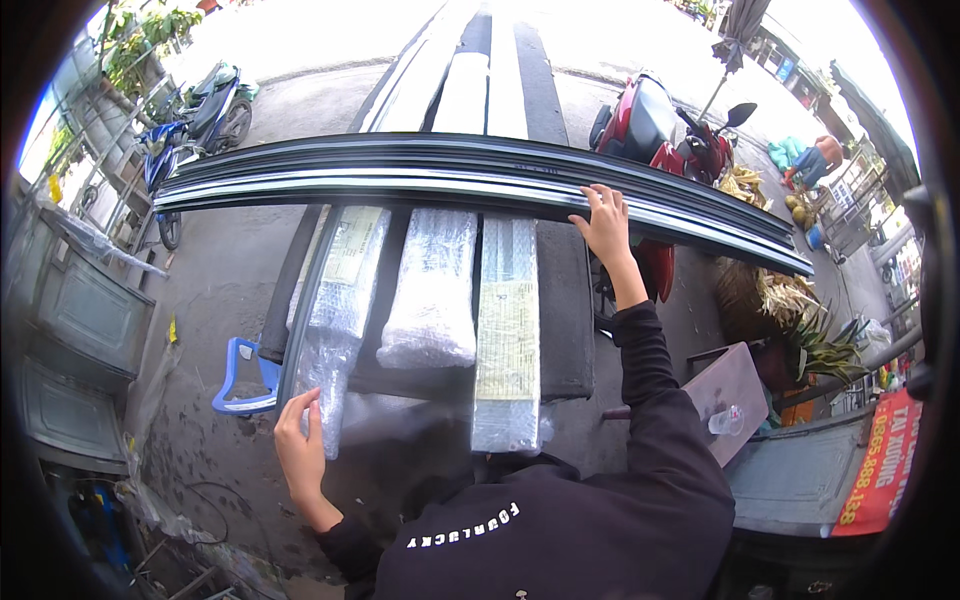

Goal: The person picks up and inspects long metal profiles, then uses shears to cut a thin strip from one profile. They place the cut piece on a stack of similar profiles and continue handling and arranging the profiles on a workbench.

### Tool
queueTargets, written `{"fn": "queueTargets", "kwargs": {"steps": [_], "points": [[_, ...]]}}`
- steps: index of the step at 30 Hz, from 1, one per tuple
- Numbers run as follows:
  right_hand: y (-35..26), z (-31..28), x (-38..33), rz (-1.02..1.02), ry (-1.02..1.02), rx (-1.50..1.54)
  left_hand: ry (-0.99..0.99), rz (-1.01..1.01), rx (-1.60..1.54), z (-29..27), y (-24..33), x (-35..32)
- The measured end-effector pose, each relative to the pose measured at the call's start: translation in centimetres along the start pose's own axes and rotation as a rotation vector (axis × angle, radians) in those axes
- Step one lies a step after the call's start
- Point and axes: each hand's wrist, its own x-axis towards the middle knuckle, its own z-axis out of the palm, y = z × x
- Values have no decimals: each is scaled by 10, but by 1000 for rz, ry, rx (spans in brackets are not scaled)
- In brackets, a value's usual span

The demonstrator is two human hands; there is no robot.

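A row of long black and silver metal profiles [430, 182] lies crosswise over several long packages. My right hand [605, 228] rests on the near edge of these profiles, its fingers laid over the silver strip and its thumb spread to the left. Closer to me, my left hand [303, 445] is closed at the near end of a thin dark grey profile [305, 320], which runs away from me beside the left bubble-wrapped package [345, 270]. A white wrapped package [432, 290] lies in the middle. To its right is a bubble-wrapped package with a yellowish label [508, 340].
A dark padded bench [565, 300] bears the packages. A blue plastic stool [240, 385] stands at left. Red [650, 120] and blue [195, 125] motorbikes are parked beyond. At right are a small table [725, 385] with a plastic cup and a plant [825, 350]. Another person [815, 160] bends farther off.
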Motion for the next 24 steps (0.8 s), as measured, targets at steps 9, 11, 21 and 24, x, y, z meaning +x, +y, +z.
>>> {"fn": "queueTargets", "kwargs": {"steps": [9,11,21,24], "points": [[32,38,11,-209,65,138,-34,54,-79,66,46,21],[34,38,12,-275,109,89,-37,84,-87,74,49,23],[6,-3,-9,-378,305,95,-72,52,-442,104,50,33],[-16,-31,-51,-422,287,58,-42,-99,-797,129,45,48]]}}
